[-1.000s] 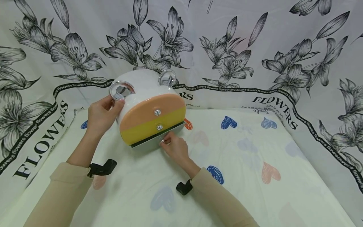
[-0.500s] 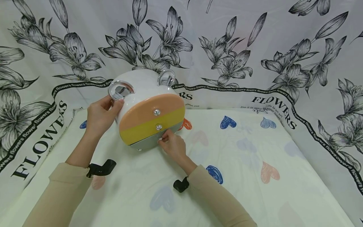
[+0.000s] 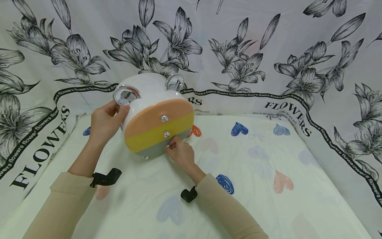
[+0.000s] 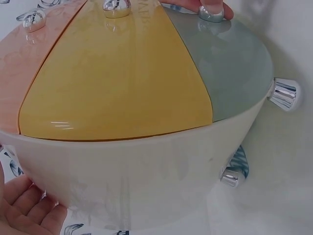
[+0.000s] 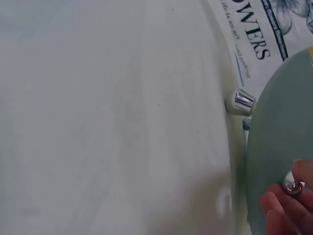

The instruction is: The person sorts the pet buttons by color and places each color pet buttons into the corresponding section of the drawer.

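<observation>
A rounded white drawer box (image 3: 146,84) stands on the cloth, with two chrome rings (image 3: 126,95) on top. Its front has an orange drawer (image 3: 149,116), a yellow drawer (image 3: 149,137) and a grey-green drawer (image 3: 153,149), flush with one another in the head view. My left hand (image 3: 104,124) grips the box at its left side, just below the left ring; in the left wrist view its fingers (image 4: 36,205) curl by the white wall. With thumb and fingers, my right hand (image 3: 181,153) pinches the chrome knob (image 5: 292,185) of the grey-green drawer.
Short chrome feet (image 4: 286,94) stick out from the box's underside. A pale cloth printed with hearts (image 3: 239,129) covers the surface. Close behind the box hangs a white curtain (image 3: 206,76) with black flower prints.
The grey-green drawer, standing out a second ago, has gone in level with the front. My right hand moved inward with its knob. My left hand kept its grip.
</observation>
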Action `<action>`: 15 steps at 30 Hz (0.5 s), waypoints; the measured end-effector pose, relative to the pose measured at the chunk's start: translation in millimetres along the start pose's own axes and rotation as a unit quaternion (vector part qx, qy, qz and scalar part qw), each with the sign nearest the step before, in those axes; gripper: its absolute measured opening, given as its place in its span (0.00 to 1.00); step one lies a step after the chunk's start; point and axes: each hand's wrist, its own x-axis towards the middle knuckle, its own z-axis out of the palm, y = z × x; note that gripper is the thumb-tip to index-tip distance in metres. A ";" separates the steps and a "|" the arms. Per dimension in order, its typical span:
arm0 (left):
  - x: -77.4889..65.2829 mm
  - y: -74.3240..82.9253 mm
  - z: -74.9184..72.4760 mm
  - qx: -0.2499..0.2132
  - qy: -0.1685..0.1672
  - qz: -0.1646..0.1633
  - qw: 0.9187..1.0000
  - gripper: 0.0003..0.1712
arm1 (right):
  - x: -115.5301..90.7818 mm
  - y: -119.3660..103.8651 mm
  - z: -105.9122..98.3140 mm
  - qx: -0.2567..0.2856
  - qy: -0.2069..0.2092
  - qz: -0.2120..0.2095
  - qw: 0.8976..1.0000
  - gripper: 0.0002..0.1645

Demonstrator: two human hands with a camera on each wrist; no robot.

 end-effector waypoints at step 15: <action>-1.3 1.8 -1.9 -0.010 -0.013 -0.015 1.000 0.36 | -11.5 17.4 -19.9 0.005 -0.114 -0.080 0.990 0.16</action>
